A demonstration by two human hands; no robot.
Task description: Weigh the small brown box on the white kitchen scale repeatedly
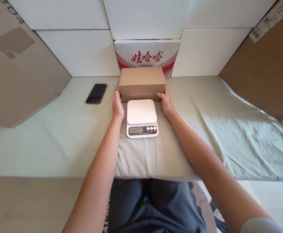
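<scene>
A plain brown cardboard box (pixel 141 81) rests on the cloth-covered table (pixel 59 139), just behind a white digital kitchen scale (pixel 141 117). My left hand (pixel 118 105) presses against the box's lower left corner. On the opposite side, my right hand (pixel 165 102) holds the lower right corner. Both hands flank the scale's platform, and nothing lies on the scale.
A black phone (pixel 96 93) lies face up at the left back of the table. A white carton with red print (pixel 146 55) stands behind the box, among white panels. Large brown cardboard sheets lean at the left (pixel 17 64) and right (pixel 265 64).
</scene>
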